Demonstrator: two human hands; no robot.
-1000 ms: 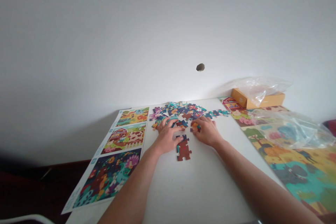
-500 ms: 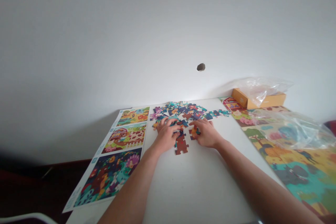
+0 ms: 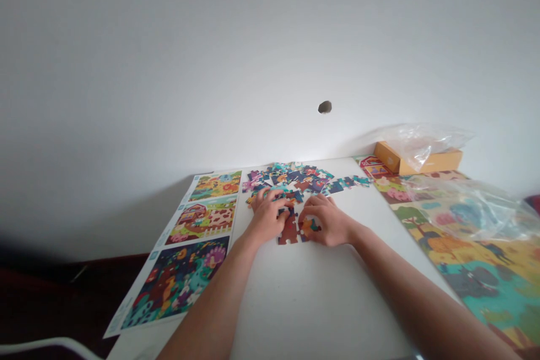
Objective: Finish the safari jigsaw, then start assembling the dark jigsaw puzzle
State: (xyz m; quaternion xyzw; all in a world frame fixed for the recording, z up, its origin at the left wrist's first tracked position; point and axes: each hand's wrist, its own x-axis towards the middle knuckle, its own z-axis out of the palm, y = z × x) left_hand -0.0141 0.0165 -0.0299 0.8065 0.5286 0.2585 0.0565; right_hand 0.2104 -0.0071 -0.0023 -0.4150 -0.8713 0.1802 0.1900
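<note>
Jigsaw puzzle pieces (image 3: 291, 177), head view: one loose, multicoloured heap on the far part of a white table (image 3: 304, 298), with a short trail running off to the right. Nearer the person, a joined group of brown pieces (image 3: 288, 232) lies flat just below the heap, between the two hands.

Left hand (image 3: 265, 219): palm down, fingers half curled, fingertips at the near edge of the heap, thumb side just beside the brown group. Any pinch on a piece cannot be made out from this view.

Right hand (image 3: 328, 222): fingers curved and loosely cupped over a small orange-and-teal piece (image 3: 310, 227) at the right side of the brown group. It appears to rest on the piece; a firm hold cannot be confirmed.

Left of the pieces: a long printed sheet (image 3: 177, 247) bearing three colourful pictures, one with a red barn.

Right of the pieces: a large printed puzzle picture (image 3: 476, 275) under a clear plastic bag (image 3: 468, 208).

Far right corner: an orange cardboard box (image 3: 422, 162) with a second clear plastic bag (image 3: 415, 143) over it.

Behind: a white wall (image 3: 270, 56) with one small dark hole (image 3: 324, 107).
</note>
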